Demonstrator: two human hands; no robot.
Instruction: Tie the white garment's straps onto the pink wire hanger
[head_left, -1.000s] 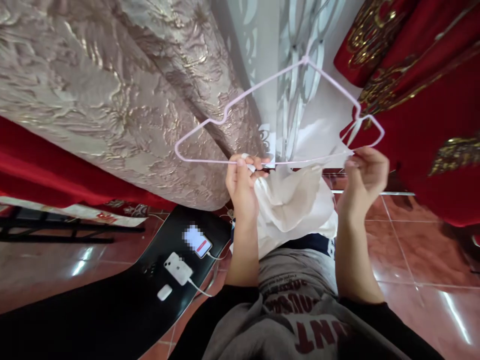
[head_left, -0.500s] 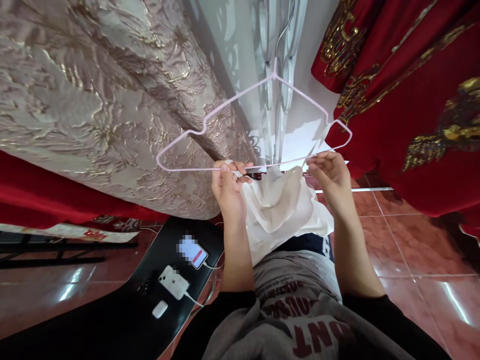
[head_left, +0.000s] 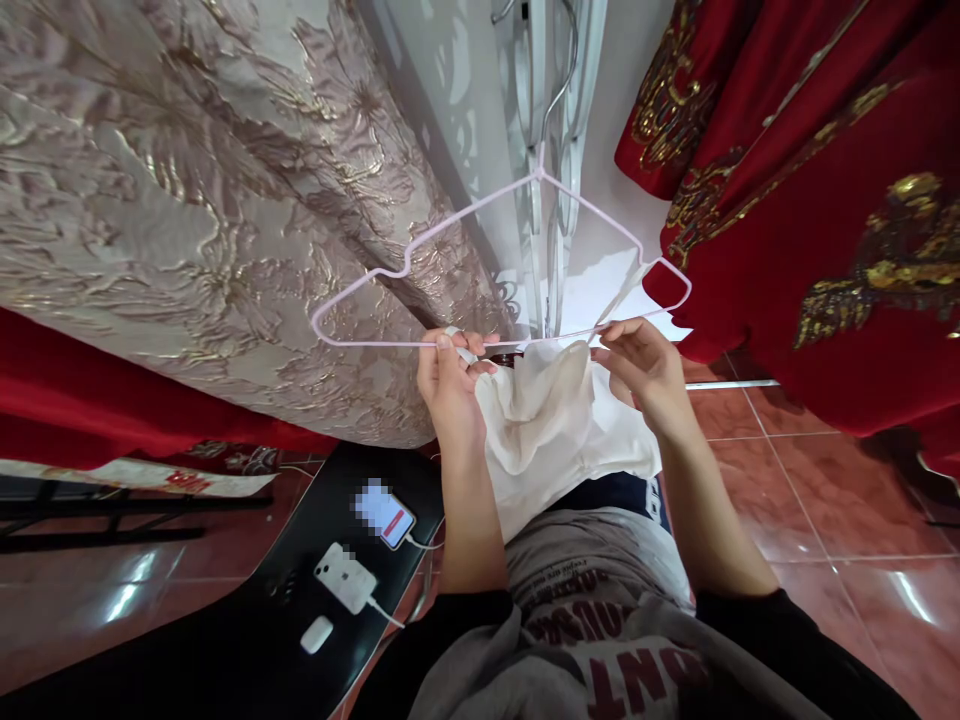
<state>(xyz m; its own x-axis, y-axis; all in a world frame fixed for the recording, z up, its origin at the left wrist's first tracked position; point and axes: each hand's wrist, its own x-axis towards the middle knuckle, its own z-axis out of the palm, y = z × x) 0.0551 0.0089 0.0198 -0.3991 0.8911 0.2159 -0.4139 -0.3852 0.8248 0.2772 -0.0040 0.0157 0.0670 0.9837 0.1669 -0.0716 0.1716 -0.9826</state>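
A pale pink clothes hanger (head_left: 474,207) hangs by its metal hook in front of me. My left hand (head_left: 454,378) is closed around its bottom bar, with a bit of white strap between the fingers. A thin, sheer white garment (head_left: 541,425) drapes below the bar. One of its straps (head_left: 627,293) runs up to the hanger's right notch. At the garment's upper right edge, just under the bar, my right hand (head_left: 646,372) pinches the fabric near the base of that strap. The exact grip of its fingertips is partly hidden.
Patterned beige curtain fabric (head_left: 247,230) hangs at left, red embroidered cloth (head_left: 787,240) at right. Behind the hanger stands a white metal rack (head_left: 534,120). A black bench (head_left: 247,620) at lower left bears two phones on cables and a small white case (head_left: 316,635).
The hanger's top and right end have shifted slightly left and down. My right hand has moved a little left along the bar, closer to my left hand, which stays on the hanger.
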